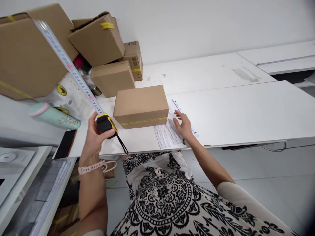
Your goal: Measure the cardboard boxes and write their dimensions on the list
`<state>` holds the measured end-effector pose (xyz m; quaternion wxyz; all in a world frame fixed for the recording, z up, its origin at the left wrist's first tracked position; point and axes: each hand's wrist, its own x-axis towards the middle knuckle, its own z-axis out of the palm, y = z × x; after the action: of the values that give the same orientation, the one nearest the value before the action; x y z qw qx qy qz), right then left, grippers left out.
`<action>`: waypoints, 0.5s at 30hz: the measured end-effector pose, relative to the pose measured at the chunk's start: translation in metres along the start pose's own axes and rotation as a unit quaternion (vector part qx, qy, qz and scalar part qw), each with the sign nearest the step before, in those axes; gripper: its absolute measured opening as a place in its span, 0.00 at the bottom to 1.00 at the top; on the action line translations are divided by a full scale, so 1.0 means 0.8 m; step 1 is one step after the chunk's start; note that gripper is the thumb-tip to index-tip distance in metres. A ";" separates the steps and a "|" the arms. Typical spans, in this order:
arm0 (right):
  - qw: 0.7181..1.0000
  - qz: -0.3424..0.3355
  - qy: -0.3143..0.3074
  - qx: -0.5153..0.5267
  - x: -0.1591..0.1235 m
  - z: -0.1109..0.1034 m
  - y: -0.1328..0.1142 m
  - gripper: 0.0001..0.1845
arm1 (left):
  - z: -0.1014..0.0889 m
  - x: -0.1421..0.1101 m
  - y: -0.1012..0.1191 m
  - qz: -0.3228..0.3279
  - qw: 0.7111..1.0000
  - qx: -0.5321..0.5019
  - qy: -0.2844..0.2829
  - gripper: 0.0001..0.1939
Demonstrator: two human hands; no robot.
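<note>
My left hand (pixel 97 134) is wrapped round a black and yellow tape measure (pixel 107 123), its wrist strap dangling. The white blade (pixel 73 72) is pulled out and points up and to the left, in the air. Close to the tape's right lies a closed cardboard box (pixel 141 103) with yellow tape along its side. My right hand (pixel 182 124) hovers over or rests on a printed sheet (pixel 168 134) right of the box; its fingers are apart and nothing is in them. Part of the sheet is hidden by the box and this hand.
Several cardboard boxes (pixel 97 42) are stacked at the back left against the wall. A mint green bottle (pixel 55 116) and a dark phone (pixel 65 144) lie at the left end of the white table (pixel 233 108). A shelf unit (pixel 31 183) stands at lower left.
</note>
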<state>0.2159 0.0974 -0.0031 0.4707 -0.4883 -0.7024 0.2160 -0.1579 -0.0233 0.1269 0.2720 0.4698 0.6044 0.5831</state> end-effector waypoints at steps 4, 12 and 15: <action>0.976 0.126 0.055 -0.169 -0.023 -0.038 0.007 0.19 | 0.007 0.034 0.051 0.094 0.980 0.175 -0.030 0.59; 0.899 0.254 -0.113 -0.338 -0.047 -0.057 -0.016 0.27 | 0.084 0.133 0.086 0.185 0.829 0.493 -0.189 0.59; 0.898 0.236 -0.142 -0.342 -0.051 -0.059 -0.022 0.25 | 0.103 0.155 0.064 0.190 0.789 0.533 -0.240 0.55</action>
<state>0.2517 0.0459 0.0140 0.1047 -0.7347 -0.6567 0.1340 -0.1236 0.1172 0.1888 -0.0010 0.7705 0.6329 0.0766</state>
